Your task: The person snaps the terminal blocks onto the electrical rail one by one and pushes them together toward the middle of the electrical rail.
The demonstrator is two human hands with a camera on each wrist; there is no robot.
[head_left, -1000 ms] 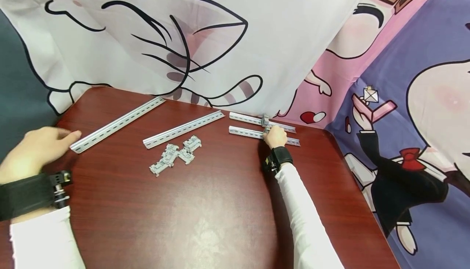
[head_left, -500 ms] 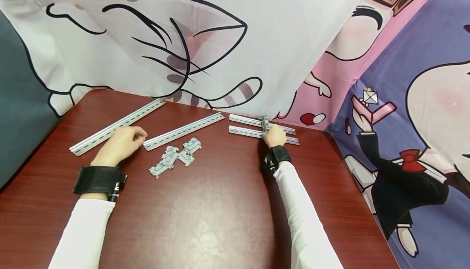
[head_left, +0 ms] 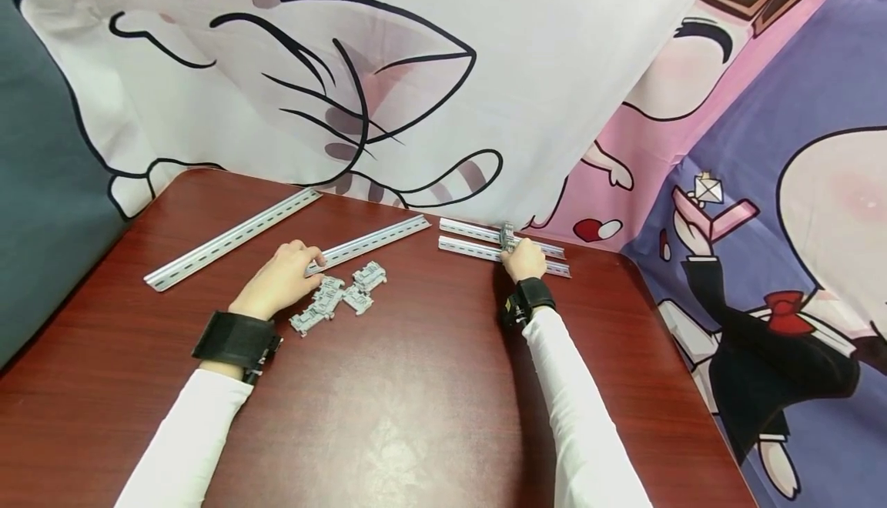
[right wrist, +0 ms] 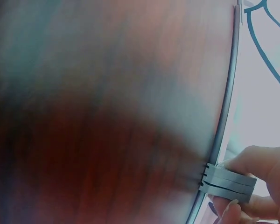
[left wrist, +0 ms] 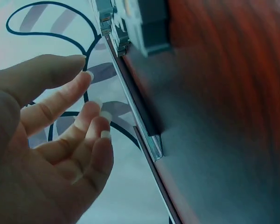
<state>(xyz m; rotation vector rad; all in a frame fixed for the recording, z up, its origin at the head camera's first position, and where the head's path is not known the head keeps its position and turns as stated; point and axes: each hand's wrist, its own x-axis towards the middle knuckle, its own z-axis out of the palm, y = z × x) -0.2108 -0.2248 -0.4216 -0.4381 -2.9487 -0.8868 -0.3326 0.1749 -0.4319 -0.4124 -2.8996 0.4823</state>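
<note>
My right hand (head_left: 527,260) pinches grey terminal blocks (right wrist: 227,181) between thumb and fingers; in the right wrist view they sit across a metal DIN rail. This is the nearer short rail (head_left: 467,248) at the right back. My left hand (head_left: 277,281) hovers by the left end of the middle rail (head_left: 374,242), fingers loosely bent and holding nothing in the left wrist view. Several loose grey terminal blocks (head_left: 356,300) lie in a cluster just right of it on the table.
A longer DIN rail (head_left: 235,240) lies slanted at the left back. Behind the nearer short rail is a farther one (head_left: 471,230) with grey blocks (head_left: 507,231) on it. A printed cloth (head_left: 540,69) hangs behind the brown table (head_left: 416,385).
My left hand has come in from the far left, past the long rail, to the loose blocks and middle rail. The right hand stays at its rail, and the head view shifts slightly.
</note>
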